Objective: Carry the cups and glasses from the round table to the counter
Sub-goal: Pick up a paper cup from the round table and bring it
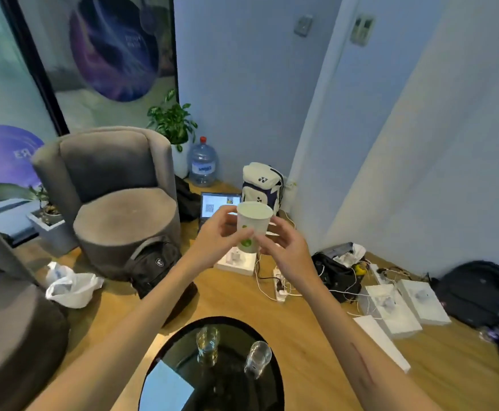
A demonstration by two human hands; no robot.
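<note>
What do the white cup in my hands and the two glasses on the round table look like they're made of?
The cup looks like matte paper: opaque white wall with a printed green mark. The two glasses look like clear glass or possibly plastic: see-through and shiny. The table looks like glossy dark glass, reflecting light.

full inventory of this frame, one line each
paper cup: 1, white with green dots, held up between both hands
glasses: 2, clear, on round table
round table: 1, black, bottom centre
armchairs: 2, grey, left
backpacks: 2, black, on floor
sports bag: 1, white, by wall
laptop: 1, open, on floor
water jug: 1, clear, corner
plastic bag: 1, white, floor
left hand: pinches cup
right hand: pinches cup
</note>
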